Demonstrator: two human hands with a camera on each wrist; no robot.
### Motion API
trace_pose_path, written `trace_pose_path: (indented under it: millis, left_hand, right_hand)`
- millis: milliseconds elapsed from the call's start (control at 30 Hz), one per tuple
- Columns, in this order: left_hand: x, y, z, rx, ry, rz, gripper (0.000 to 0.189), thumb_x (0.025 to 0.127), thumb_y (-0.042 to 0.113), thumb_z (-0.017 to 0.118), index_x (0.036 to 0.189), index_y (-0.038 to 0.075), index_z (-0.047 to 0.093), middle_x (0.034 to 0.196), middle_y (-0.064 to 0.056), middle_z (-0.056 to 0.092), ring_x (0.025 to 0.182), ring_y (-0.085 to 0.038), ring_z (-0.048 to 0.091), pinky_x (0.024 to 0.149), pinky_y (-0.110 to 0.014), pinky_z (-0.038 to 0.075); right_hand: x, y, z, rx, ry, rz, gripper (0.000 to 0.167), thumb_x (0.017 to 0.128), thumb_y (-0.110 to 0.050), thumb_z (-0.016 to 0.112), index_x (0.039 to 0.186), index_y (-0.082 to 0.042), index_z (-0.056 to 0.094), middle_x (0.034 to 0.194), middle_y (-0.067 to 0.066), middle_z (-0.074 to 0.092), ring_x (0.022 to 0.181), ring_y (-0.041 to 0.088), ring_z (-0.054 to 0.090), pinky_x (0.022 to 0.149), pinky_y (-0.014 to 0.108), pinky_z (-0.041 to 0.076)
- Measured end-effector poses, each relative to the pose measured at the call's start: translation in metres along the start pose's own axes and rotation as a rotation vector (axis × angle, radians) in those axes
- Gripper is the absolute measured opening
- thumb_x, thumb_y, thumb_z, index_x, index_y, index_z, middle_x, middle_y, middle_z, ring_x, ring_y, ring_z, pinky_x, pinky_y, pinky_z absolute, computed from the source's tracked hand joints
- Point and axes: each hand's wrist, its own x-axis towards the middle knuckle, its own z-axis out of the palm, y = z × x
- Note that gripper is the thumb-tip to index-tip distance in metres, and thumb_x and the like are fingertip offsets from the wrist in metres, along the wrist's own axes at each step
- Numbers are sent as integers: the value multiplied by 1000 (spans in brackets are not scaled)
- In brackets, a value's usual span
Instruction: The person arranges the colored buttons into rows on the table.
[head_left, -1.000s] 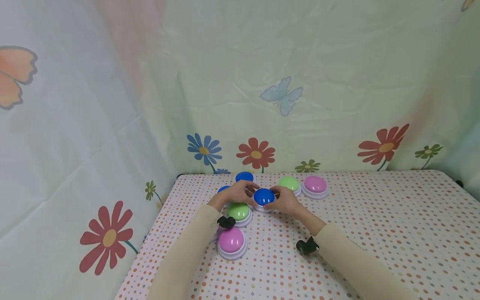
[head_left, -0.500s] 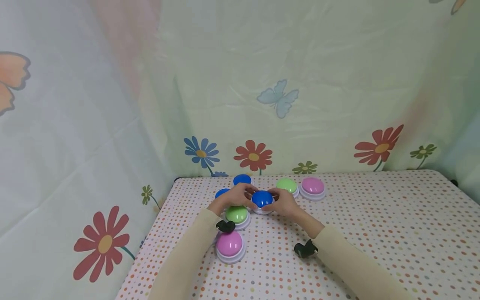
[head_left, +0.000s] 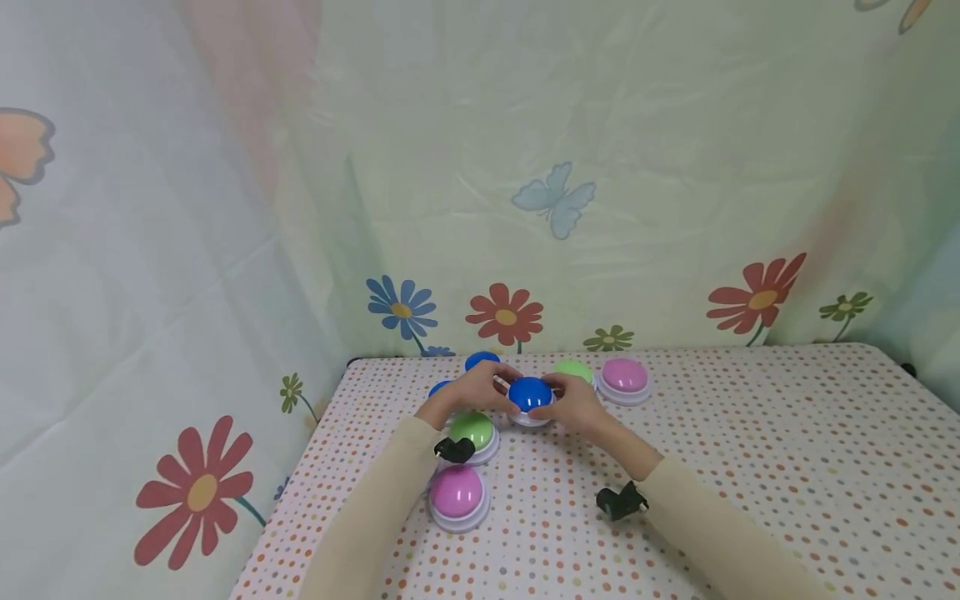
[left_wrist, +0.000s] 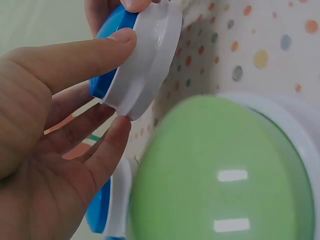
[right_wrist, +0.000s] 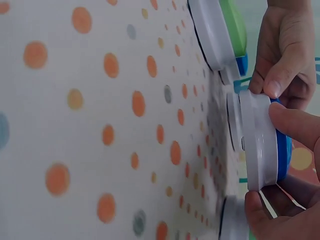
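Both hands hold one blue dome push button (head_left: 530, 394) with a white base between them, near the back of the table. My left hand (head_left: 480, 388) grips its left side, thumb on the blue dome's edge and fingertips at the base. On the opposite side my right hand (head_left: 577, 406) pinches it the same way. In the right wrist view the white base (right_wrist: 260, 142) stands apart from the dotted tabletop. Just below my left hand sits a green button (head_left: 471, 430). Another green button (head_left: 573, 371) is partly hidden behind my right hand.
Two more blue buttons lie behind my left hand, one at the back (head_left: 482, 360) and one partly covered (head_left: 441, 389). A pink button (head_left: 457, 492) sits nearer, another pink button (head_left: 625, 377) at back right. A flowered curtain (head_left: 660, 183) hangs behind the table (head_left: 750, 450).
Over the last half second, both hands have raised the blue button slightly and shifted it a little to the right. The head view has tilted slightly. The other buttons stay in place.
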Motion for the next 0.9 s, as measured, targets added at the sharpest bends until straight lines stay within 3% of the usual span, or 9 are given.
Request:
trace_pose_path:
  millis: [233, 567, 900]
  left_hand:
    - [15, 18, -1, -42, -22, 12, 59, 79, 18, 83, 131, 10, 59, 121, -1, 61, 107, -20, 59, 82, -28, 53]
    - [36, 47, 4, -36, -2, 67, 59, 79, 18, 83, 132, 12, 59, 119, 1, 61, 105, -19, 58, 81, -27, 54]
    - [71, 75, 17, -27, -12, 126, 57, 81, 19, 81, 132, 9, 59, 120, 0, 61, 104, -16, 59, 80, -24, 53]
  right_hand:
    - [-2, -3, -23, -6, 9, 5, 71, 80, -19, 81, 139, 1, 47, 135, 23, 51, 120, 39, 50, 96, 52, 45]
    - [-4, -4, -59, -76, 39, -16, 73, 80, -23, 81, 140, 1, 46, 137, 25, 49, 122, 43, 47, 94, 53, 46]
    - [2, 13, -102, -66, 57, -29, 75, 83, -23, 79, 142, 3, 42, 140, 27, 44, 124, 45, 45, 95, 52, 46]
